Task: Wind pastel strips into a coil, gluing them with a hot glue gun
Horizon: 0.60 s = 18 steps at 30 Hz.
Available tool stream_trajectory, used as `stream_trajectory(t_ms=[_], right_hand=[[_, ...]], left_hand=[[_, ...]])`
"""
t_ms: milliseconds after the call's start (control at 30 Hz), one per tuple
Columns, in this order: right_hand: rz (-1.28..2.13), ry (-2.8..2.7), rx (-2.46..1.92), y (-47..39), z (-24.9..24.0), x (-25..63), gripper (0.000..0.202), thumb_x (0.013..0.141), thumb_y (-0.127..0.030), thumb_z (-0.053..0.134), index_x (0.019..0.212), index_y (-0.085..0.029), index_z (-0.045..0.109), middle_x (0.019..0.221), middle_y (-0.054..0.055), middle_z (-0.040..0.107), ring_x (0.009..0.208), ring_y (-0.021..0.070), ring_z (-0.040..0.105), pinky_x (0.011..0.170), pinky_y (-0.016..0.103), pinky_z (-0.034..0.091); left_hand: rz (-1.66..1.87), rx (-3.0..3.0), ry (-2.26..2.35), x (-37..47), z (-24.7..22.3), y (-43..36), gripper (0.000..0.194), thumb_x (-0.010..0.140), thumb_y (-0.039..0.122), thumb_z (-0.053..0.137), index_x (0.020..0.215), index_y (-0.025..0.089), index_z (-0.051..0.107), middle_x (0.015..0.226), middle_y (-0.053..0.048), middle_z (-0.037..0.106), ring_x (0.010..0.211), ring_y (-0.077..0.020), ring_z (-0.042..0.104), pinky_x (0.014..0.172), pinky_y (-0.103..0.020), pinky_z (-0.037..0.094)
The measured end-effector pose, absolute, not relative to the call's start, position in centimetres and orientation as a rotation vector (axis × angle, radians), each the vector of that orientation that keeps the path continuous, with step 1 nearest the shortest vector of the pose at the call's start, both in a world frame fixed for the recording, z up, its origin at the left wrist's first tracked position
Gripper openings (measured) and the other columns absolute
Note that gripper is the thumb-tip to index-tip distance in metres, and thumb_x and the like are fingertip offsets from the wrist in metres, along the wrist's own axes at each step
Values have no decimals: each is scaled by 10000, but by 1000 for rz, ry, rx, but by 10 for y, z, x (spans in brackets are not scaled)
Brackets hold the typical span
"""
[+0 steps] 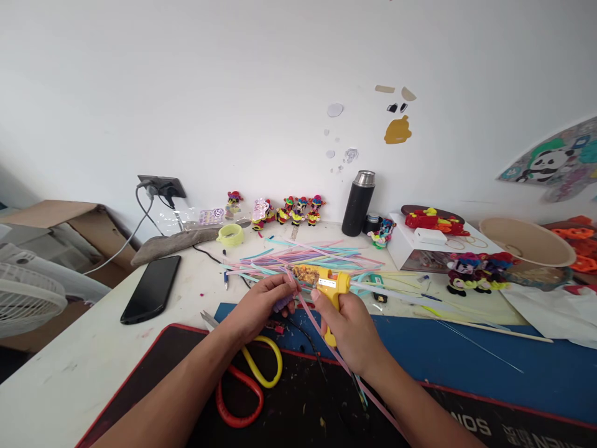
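Note:
My right hand (349,326) is wrapped round the handle of a yellow hot glue gun (330,283), whose stained nozzle end points left toward my other hand. A clear glue stick (373,287) sticks out of its back. My left hand (268,302) is closed in a pinch on a pink pipe cleaner (308,311), and a small purple coiled piece (282,303) shows under its fingers. The pink strand runs down to the right, past my right wrist. Scissors (240,404) with one red and one yellow handle lie beneath my left forearm.
Many pastel pipe cleaners (298,255) lie spread behind my hands. Small colourful figures (298,211), a black thermos (358,205) and a white box (420,246) stand along the wall. A phone (152,289), a tape roll (230,235) and a fan (30,292) are leftward.

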State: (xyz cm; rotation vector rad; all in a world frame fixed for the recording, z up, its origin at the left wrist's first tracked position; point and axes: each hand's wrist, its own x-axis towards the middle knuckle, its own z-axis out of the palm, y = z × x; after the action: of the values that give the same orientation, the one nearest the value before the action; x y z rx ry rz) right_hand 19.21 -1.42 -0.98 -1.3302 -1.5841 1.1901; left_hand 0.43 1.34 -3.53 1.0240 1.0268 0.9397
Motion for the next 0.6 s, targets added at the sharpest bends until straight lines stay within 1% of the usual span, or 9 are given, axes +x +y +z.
stream_trajectory(t_ms=[367,600], right_hand=[[1173,-1611,-1340,-14,-12,194,575,954,-590,498,506,-229,494,423,-9,477,443,141,496,502,267,392],[1194,-1583,-1340,-14,-7,192,530,922,-604,520,540,-237,482,416,-22,447,435,144,479,482,267,379]], left_hand=[[947,1026,1019,4,-37,14,333,831,496,755,830,180,650,639,-20,650,577,-133,539,570,-249,408],[957,1015,1014,4,-36,15,333,821,496,765,834,182,654,630,-14,647,584,-138,546,573,-246,414]])
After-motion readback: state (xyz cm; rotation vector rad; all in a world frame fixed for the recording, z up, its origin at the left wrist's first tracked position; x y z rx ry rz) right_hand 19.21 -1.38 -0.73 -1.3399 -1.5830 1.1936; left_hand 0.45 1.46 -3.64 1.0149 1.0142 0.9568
